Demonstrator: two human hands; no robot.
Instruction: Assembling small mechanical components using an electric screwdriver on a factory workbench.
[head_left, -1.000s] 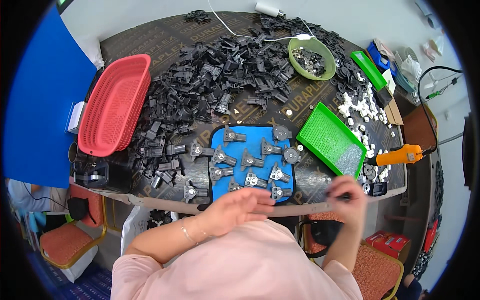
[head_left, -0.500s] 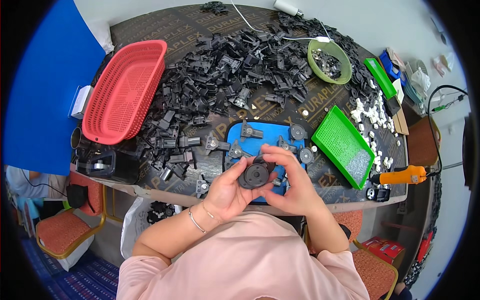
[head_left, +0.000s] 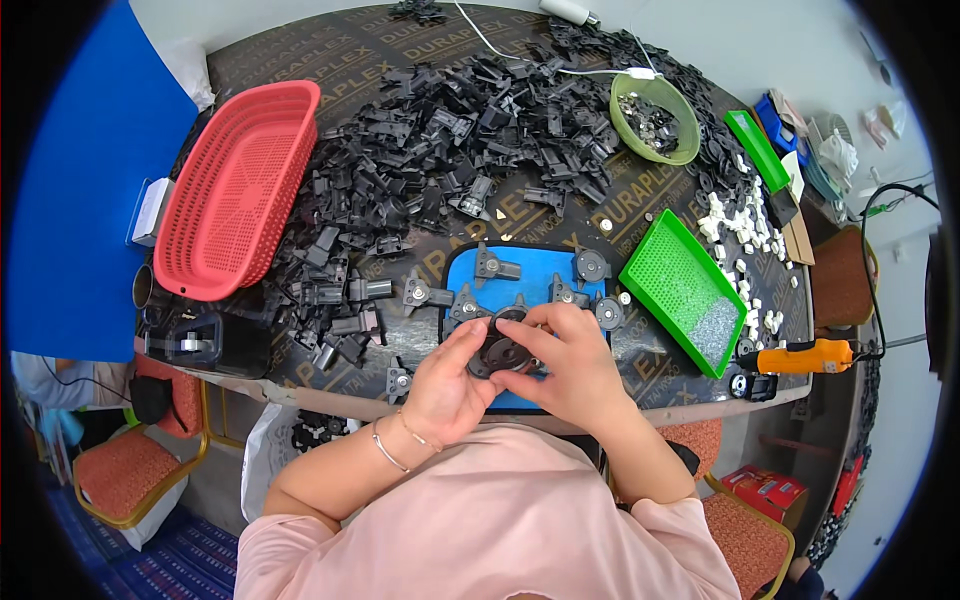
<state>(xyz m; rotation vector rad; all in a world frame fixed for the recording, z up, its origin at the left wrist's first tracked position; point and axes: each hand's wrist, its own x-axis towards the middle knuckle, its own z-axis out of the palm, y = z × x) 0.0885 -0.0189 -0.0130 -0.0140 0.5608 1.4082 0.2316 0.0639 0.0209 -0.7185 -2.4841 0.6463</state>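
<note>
Both grips close on one round black plastic part (head_left: pixel 503 352): the left hand (head_left: pixel 447 385) pinches its left rim, the right hand (head_left: pixel 570 362) covers its right side and top. It sits between them, over the near edge of the blue mat (head_left: pixel 520 268) on the bench (head_left: pixel 560 215).

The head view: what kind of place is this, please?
Probably a small assembly workbench in a workshop. A big pile of black plastic parts covers the table, sorting trays such as the red basket stand by, and both hands, left hand and right hand, hold a round black part.
</note>
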